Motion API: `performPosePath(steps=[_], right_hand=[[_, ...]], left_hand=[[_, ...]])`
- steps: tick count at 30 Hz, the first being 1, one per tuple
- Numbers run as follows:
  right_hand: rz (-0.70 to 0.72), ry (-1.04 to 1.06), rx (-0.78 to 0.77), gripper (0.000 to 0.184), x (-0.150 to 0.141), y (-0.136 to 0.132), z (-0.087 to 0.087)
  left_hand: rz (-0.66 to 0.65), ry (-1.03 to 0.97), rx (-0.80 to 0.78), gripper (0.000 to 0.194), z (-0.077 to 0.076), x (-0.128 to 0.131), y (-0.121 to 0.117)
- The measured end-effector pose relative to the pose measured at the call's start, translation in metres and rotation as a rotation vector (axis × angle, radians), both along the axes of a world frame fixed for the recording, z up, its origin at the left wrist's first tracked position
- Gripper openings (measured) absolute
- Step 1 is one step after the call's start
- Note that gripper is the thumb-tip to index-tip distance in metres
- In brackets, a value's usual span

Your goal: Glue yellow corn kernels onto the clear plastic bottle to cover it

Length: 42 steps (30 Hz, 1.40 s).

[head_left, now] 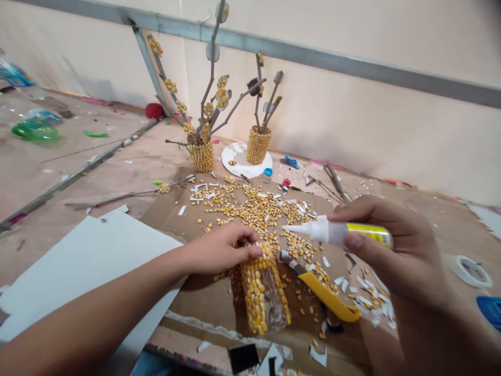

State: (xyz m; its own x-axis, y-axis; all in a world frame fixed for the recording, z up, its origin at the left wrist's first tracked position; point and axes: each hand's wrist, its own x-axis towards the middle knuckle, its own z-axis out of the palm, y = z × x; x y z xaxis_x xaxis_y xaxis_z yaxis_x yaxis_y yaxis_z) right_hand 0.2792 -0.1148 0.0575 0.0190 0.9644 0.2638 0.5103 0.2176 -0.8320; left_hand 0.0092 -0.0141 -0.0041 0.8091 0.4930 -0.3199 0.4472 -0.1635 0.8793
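My left hand (227, 249) is closed on the far rim of a clear plastic cup (276, 297), which lies tilted toward me. Rows of corn kernels (255, 300) cover much of its outside, while a strip facing me is bare and see-through. In my right hand (399, 250) is a small glue bottle (358, 234) with a yellow label and a white nozzle. The bottle lies level, its tip pointing left, above the loose kernels (266, 209) and apart from the cup. Beneath it, a yellow utility knife (326, 297) rests on the cardboard (203, 292).
Two kernel-covered pots (201, 156) with twigs stand at the back, one on a white disc (230, 162). White sheets (86, 261) lie left. A tape roll (472, 270) is at right. Paper scraps and a twig (117, 198) lie scattered about.
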Motion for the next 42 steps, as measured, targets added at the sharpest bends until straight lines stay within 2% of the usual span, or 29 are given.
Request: performPosePath(steps=[2,4,8,15,22,28,42], right_hand=[[-0.054,0.17,-0.039,0.027,-0.009,0.001,-0.011],[-0.046,0.245,-0.128,0.034,-0.018,0.001,-0.018],[-0.053,0.171,-0.126,0.041,-0.032,-0.004,-0.021],[-0.048,0.069,-0.061,0.028,-0.042,-0.009,-0.033],[-0.014,0.016,0.062,0.02,-0.042,-0.009,-0.045],[0.009,0.015,0.064,0.017,-0.044,-0.01,-0.048],[0.023,-0.08,0.045,0.019,-0.043,-0.014,-0.044]], left_hand=[[0.007,-0.013,-0.016,0.035,-0.001,0.001,0.0],[0.019,-0.03,-0.022,0.035,-0.001,0.001,-0.001],[0.041,-0.021,-0.024,0.037,0.002,0.004,-0.001],[0.041,-0.029,0.002,0.038,0.002,0.006,-0.002],[0.028,-0.044,-0.012,0.03,-0.001,0.006,-0.003],[0.018,-0.037,0.05,0.028,-0.001,0.006,-0.002],[0.015,-0.044,0.038,0.03,-0.004,0.008,-0.001]])
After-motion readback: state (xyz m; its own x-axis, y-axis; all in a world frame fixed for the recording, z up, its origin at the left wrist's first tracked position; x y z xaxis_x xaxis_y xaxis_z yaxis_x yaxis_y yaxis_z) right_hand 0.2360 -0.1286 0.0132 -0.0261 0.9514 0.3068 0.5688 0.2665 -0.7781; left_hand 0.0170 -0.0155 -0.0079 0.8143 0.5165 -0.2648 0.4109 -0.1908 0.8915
